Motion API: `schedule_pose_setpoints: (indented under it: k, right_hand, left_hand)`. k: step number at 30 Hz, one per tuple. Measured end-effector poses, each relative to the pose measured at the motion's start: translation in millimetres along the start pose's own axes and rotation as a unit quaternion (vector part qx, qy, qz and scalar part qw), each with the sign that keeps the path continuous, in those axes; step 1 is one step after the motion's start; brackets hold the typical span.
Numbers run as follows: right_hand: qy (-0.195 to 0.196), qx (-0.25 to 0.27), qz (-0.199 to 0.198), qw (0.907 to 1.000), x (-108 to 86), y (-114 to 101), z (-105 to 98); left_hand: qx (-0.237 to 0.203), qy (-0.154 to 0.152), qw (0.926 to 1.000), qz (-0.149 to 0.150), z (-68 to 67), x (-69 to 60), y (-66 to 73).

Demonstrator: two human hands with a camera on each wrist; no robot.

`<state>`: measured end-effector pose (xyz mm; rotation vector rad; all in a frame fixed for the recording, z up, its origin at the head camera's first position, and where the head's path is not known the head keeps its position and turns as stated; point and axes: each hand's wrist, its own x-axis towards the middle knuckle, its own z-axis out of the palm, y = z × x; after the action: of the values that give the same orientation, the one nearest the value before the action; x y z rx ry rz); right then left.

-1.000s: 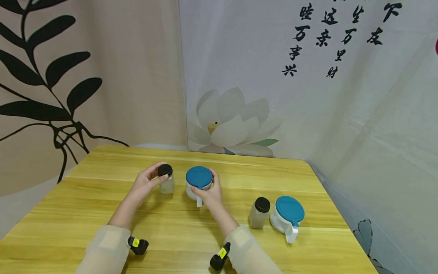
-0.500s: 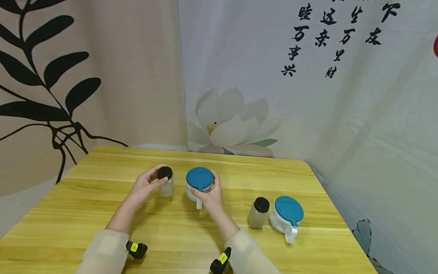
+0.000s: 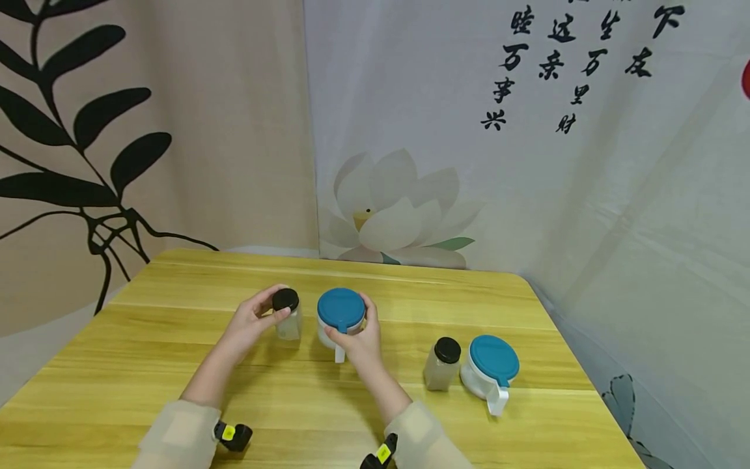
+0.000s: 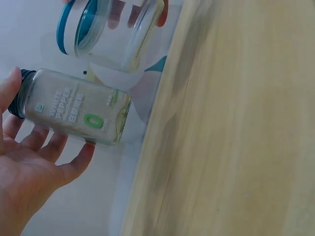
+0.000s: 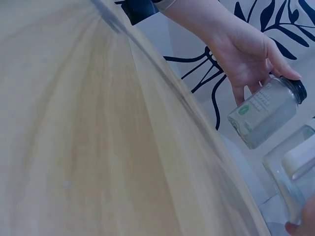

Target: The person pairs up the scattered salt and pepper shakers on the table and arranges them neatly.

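In the head view my left hand [image 3: 254, 318] grips a small clear pepper jar [image 3: 288, 326] with a black lid, thumb and fingers near the lid. Its label, with a green ring, faces the left wrist camera, where the pepper jar [image 4: 76, 105] hangs above the tabletop. Beside it my right hand [image 3: 362, 339] holds a wider clear jar [image 3: 341, 309] with a blue lid and white handle, thumb on the near side and fingers round the far right. That blue-lidded jar [image 4: 120, 37] is also off the table. The two jars are apart.
To the right on the wooden table [image 3: 305, 417] stand a second black-lidded jar [image 3: 442, 368] and a second blue-lidded jar [image 3: 492, 371] with a white handle, close together. Behind the table's far edge hangs a printed cloth [image 3: 410, 117].
Both hands have moved slightly toward me with their jars. The pepper jar has also shifted a little to the right in the last half second. The two jars on the right have stayed put.
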<state>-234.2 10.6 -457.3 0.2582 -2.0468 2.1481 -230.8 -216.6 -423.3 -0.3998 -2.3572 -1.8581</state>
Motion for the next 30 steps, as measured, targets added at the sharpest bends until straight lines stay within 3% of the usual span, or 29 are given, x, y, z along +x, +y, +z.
schedule_pose_setpoints:
  k: [11, 18, 30]
  right_hand:
    - [0.002, -0.001, -0.014, 0.9999, -8.4, -2, -1]
    - [-0.008, -0.007, -0.001, 0.9999, -26.8, -40, -2]
    - [0.0, -0.006, -0.004, 1.0, -36.9, -46, -3]
  left_hand:
    - [-0.007, -0.003, 0.9999, 0.011, 1.7, -8.0, -3.5]
    - [-0.012, 0.003, 0.9999, 0.011, 3.3, -12.7, -0.4]
    - [-0.013, 0.009, 0.9995, 0.026, 9.2, -19.8, -1.8]
